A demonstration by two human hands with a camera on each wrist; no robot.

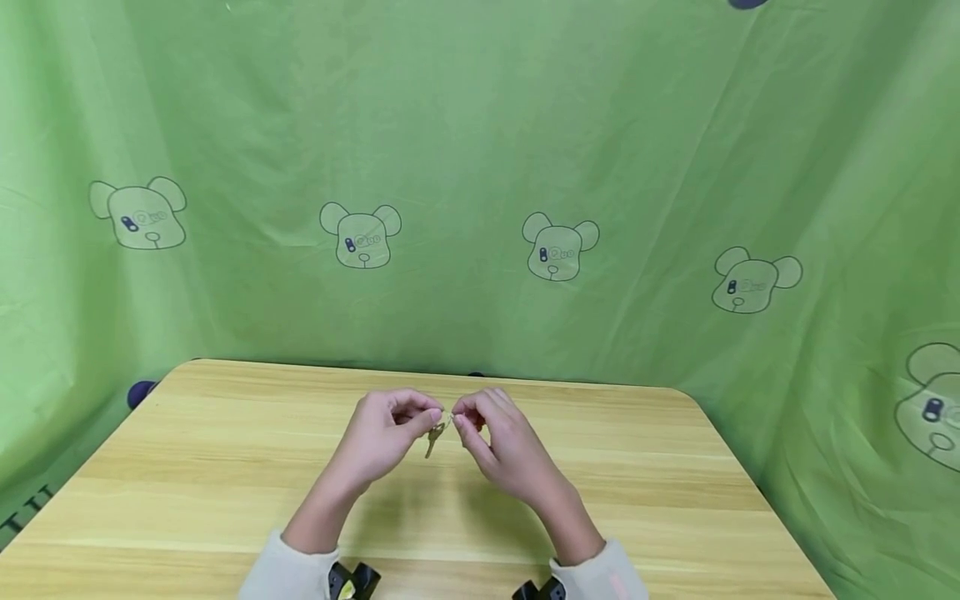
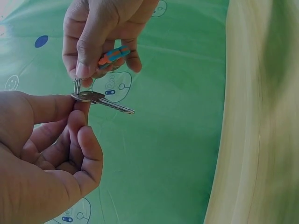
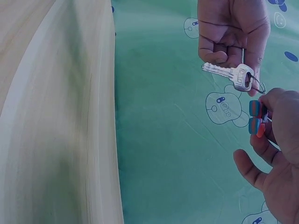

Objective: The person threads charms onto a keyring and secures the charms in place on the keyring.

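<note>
My left hand [image 1: 381,435] pinches a silver key [image 3: 229,71] by its head, between thumb and fingers. The toothed blade sticks out free of the fingertips. Through the hole in the key's head runs a thin metal key ring [image 3: 259,85]. Close beside it, my right hand [image 1: 504,442] pinches that ring between thumb and forefinger. A small orange and teal charm [image 2: 114,55] hangs under the right fingers, partly hidden by them in the left wrist view. Both hands are raised over the table, fingertips almost together.
A light wooden table [image 1: 225,475] with rounded far corners lies below the hands. Green cloth [image 1: 465,125] printed with bear heads hangs behind it and along both sides. Dark wrist cameras sit at the pale sleeves [image 1: 292,571].
</note>
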